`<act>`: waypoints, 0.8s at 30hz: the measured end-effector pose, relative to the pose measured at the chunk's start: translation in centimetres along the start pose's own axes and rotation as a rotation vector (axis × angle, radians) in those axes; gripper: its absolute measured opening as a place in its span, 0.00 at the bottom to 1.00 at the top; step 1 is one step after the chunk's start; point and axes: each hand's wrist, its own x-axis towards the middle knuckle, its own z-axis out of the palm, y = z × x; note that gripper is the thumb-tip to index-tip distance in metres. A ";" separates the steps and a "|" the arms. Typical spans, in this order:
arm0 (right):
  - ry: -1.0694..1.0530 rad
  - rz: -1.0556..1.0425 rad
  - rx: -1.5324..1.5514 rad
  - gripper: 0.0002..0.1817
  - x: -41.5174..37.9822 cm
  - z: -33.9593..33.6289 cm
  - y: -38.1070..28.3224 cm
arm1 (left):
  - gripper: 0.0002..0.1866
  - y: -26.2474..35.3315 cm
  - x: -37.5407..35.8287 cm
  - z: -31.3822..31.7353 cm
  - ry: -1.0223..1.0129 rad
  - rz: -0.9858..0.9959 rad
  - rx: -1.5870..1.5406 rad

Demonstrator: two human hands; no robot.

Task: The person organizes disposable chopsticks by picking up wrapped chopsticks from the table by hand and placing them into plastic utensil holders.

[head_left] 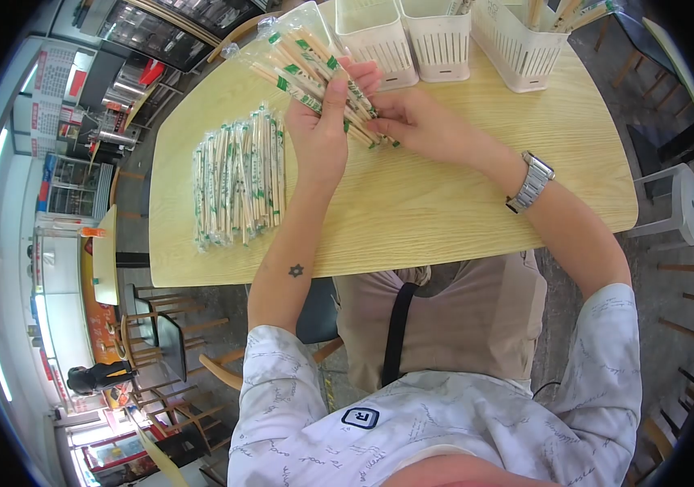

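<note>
Pale wood, clear wrap and green print

The chopsticks (314, 69) in the left hand (324, 122) are showing pale tan wood inside clear wrappers, each carrying a green printed band, and the pile (237, 183) on the surface (444, 203) is showing the same tan and green. The surface is glowing a light yellow woodgrain. The holders (412, 36) are looking off-white with slotted walls. The watch (532, 183) is shining silver. The sleeve (274, 381) is showing white with thin grey scribbled lettering, the apron (476, 325) is appearing beige with a black strap, and a small dark star tattoo (296, 270) is marking the left forearm.
</note>
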 end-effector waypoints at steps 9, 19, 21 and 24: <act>0.012 0.065 0.094 0.12 0.3 -0.2 0.8 | 0.18 0.2 -0.2 0.4 -0.035 0.029 0.093; 0.081 0.039 0.084 0.09 0.3 0.0 0.8 | 0.18 0.4 -0.3 0.4 -0.082 0.005 0.065; 0.086 -0.013 0.076 0.08 0.4 0.0 1.2 | 0.18 0.4 -0.3 0.5 -0.090 0.007 0.065; 0.052 -0.064 -0.015 0.07 0.4 -0.2 1.4 | 0.18 0.3 -0.4 0.3 -0.111 -0.001 0.106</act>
